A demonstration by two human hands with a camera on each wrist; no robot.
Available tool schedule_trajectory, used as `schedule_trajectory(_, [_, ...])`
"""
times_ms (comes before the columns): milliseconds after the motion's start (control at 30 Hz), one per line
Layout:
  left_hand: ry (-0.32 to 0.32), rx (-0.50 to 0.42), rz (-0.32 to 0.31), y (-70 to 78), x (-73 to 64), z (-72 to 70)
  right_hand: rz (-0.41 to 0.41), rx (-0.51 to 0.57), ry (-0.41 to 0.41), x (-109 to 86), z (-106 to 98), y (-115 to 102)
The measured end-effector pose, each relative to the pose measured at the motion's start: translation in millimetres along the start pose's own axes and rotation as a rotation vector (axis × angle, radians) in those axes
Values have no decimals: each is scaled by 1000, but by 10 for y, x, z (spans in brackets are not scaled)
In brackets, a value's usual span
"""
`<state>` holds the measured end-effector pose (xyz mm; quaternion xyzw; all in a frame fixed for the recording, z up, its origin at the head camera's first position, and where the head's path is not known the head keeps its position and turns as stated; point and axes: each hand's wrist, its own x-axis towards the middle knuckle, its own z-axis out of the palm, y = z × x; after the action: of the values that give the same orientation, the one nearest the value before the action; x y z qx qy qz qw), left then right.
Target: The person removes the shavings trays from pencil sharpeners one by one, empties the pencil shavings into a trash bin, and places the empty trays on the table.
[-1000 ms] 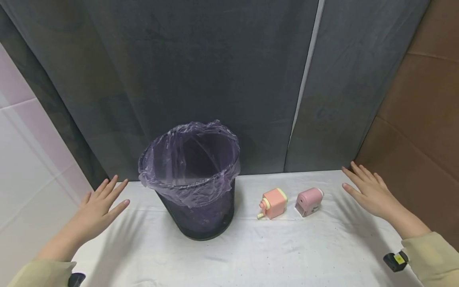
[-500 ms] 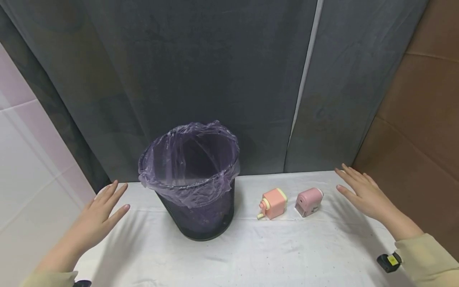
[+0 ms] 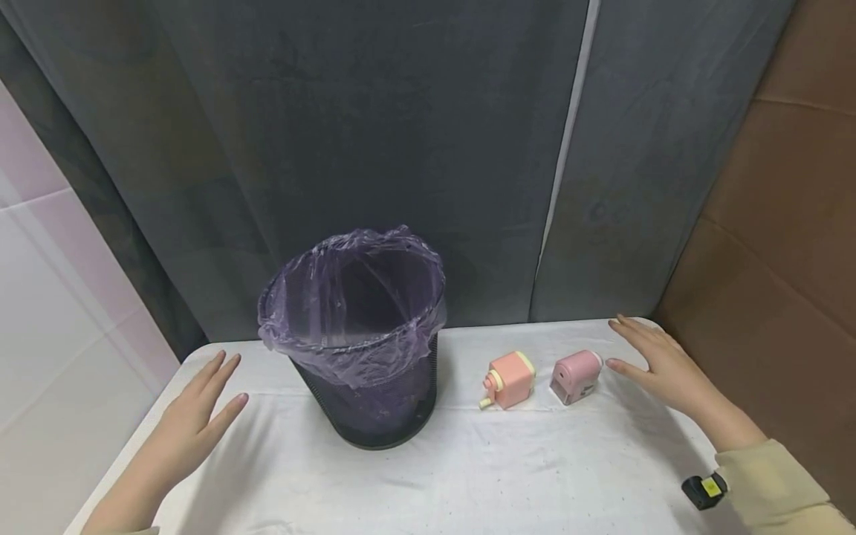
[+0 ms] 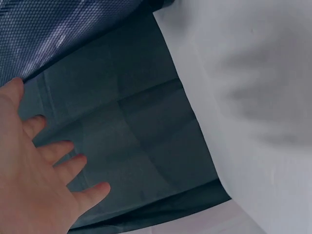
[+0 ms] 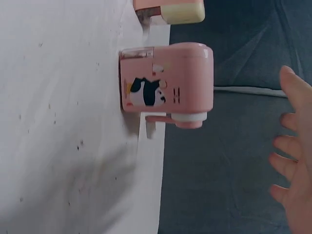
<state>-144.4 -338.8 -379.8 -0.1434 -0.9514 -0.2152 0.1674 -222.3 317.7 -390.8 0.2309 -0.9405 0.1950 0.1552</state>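
The person's two hands are hovering empty over the bench, neither one touching anything. The right hand point(image 3: 669, 371) is holding its fingers loosely straight, thumb standing well apart from them, and its thumb tip is pointing at the pink hand-crank pencil sharpener point(image 3: 576, 375), just beside it. The left hand point(image 3: 190, 423) is spreading its fingers, thumb out, over the left side, near the waste bin point(image 3: 381, 429) but apart from it.

The pink sharpener is sitting upright, a panda print showing on its side, and its crank point(image 5: 158, 119) is jutting toward the right hand. That crank is probably the weak point: fingers closing from the right could be catching it, turning the sharpener or tipping it. Just to its left, the coral-and-yellow pencil sharpener point(image 3: 513, 377) is standing with its own crank handle point(image 3: 486, 402) sticking out to the near left; a push leftward could be driving one sharpener into the other.

Further left, the bin is standing upright, its thin purple liner point(image 3: 381, 364) folding loosely over the rim. A sleeve or fingertip brushing that film could be dragging it inward, and a knock from the left hand could be shifting the bin.

Beneath everything, a white cloth is covering the bench point(image 3: 495, 475); beyond, a dark grey curtain point(image 3: 414, 134) is hanging along the far side.
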Motion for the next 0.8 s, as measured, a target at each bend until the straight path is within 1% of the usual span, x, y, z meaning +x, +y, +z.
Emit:
schedule_trajectory(133, [8, -8, -13, 32, -33, 43, -9, 2, -1, 29, 65, -26])
schedule_trajectory(400, [25, -40, -33, 99, -71, 80, 10, 30, -2, 14, 183, -59])
schedule_trajectory(667, [52, -19, -43, 205, -121, 116, 18, 70, 1, -6, 310, -105])
schedule_trajectory(800, [49, -4, -69, 277, -142, 115, 29, 81, -4, 0, 366, -104])
